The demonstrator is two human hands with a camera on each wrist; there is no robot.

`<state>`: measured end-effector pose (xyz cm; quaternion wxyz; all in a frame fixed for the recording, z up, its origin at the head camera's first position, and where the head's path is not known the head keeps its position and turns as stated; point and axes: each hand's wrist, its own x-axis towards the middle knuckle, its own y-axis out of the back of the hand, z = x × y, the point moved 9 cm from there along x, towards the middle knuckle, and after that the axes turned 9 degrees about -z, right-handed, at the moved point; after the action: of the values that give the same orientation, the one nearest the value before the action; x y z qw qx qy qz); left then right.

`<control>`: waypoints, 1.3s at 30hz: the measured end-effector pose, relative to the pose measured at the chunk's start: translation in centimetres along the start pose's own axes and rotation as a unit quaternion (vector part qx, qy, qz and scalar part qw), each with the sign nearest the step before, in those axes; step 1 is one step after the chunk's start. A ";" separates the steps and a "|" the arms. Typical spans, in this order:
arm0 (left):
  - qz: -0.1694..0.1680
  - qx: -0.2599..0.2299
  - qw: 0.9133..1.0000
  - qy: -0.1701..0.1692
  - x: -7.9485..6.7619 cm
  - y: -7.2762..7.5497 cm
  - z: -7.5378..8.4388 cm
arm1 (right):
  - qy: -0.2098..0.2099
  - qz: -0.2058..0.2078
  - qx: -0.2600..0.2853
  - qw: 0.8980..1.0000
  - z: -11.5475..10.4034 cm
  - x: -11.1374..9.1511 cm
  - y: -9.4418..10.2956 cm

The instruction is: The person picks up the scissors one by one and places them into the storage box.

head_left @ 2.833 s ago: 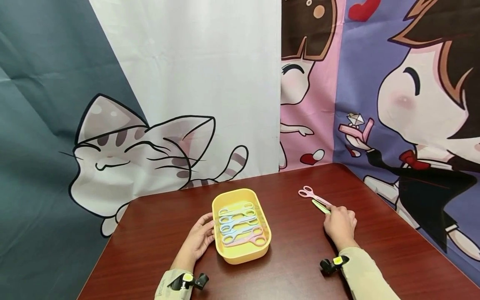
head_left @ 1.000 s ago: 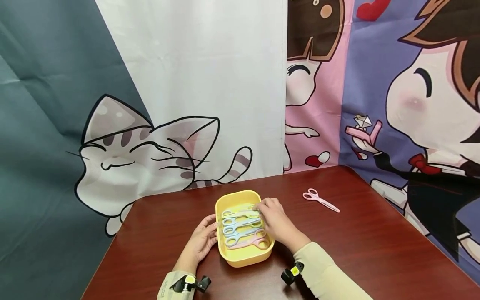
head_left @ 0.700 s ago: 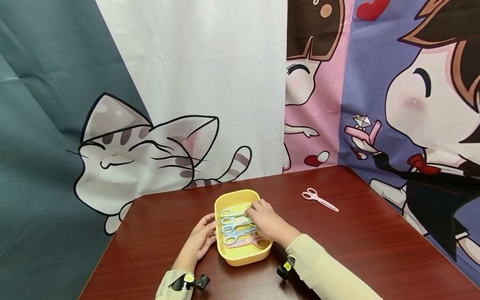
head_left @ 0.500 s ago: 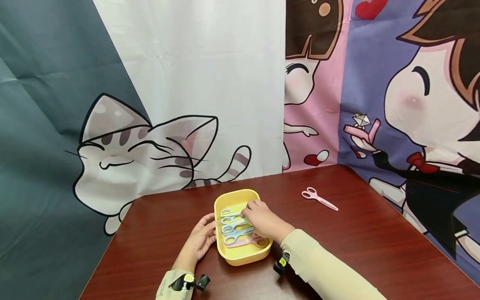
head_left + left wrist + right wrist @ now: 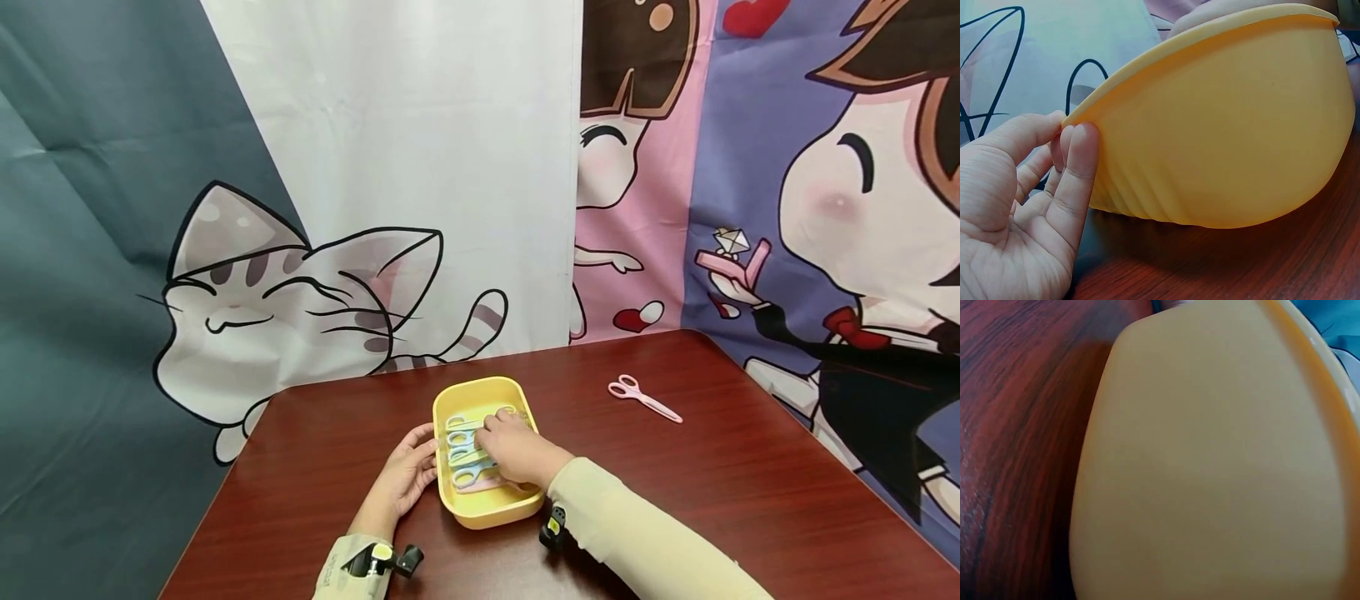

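Observation:
A yellow plastic tub (image 5: 491,518) on the table holds several pairs of child-size scissors in blue, green and pink. At its left side, my left hand (image 5: 408,473) holds the rim; the left wrist view shows thumb and fingertips meeting at the edge. My right hand (image 5: 517,450) reaches in over the right wall, low over the scissors. Its fingers grip green scissors (image 5: 468,459), whose blades point left and whose handles are hidden under the hand. Blue scissors (image 5: 465,477) lie just nearer. In the right wrist view the tub's outer wall (image 5: 1210,456) hides this hand.
Pink scissors (image 5: 647,399) lie on the dark red wooden table (image 5: 615,483) to the right of the tub. A cartoon-printed cloth backdrop (image 5: 450,167) hangs at the table's far edge.
My right hand has carried the green scissors from beside the pink ones into the tub, then shifted left and nearer over the other scissors. The left hand stays at the tub.

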<state>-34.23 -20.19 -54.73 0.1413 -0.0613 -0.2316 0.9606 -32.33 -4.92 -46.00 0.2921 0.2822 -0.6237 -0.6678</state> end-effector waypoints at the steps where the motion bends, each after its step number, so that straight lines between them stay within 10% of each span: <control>1: -0.001 -0.002 1.000 0.000 0.0 0.0 0.0 | 0.001 0.001 -0.001 1.000 -0.1 0.0 -0.1; 23: 0.002 -0.007 1.000 -0.005 -0.1 -0.2 0.2 | 0.011 -0.008 -0.054 0.998 -0.8 0.1 -1.2; 39: 0.001 0.003 1.000 -0.006 -0.1 -0.2 0.2 | -0.008 0.009 0.004 1.000 -0.3 0.0 -0.2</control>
<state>-34.17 -20.16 -54.45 0.1395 -0.0557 -0.2292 0.9617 -32.18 -5.12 -46.23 0.2921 0.2720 -0.6314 -0.6649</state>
